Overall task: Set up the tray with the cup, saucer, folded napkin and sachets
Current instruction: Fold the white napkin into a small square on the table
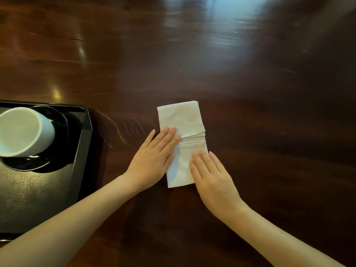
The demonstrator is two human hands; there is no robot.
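Observation:
A white folded napkin lies as a long rectangle on the dark wooden table, to the right of the tray. My left hand rests flat on its left edge with the fingers straight. My right hand lies flat on its near right corner. Neither hand grips it. At the left, the black tray carries a black saucer with a white cup standing on it. No sachets are in view.
The dark glossy wooden table stretches far ahead and to the right. The tray's near part is bare black surface, partly crossed by my left forearm.

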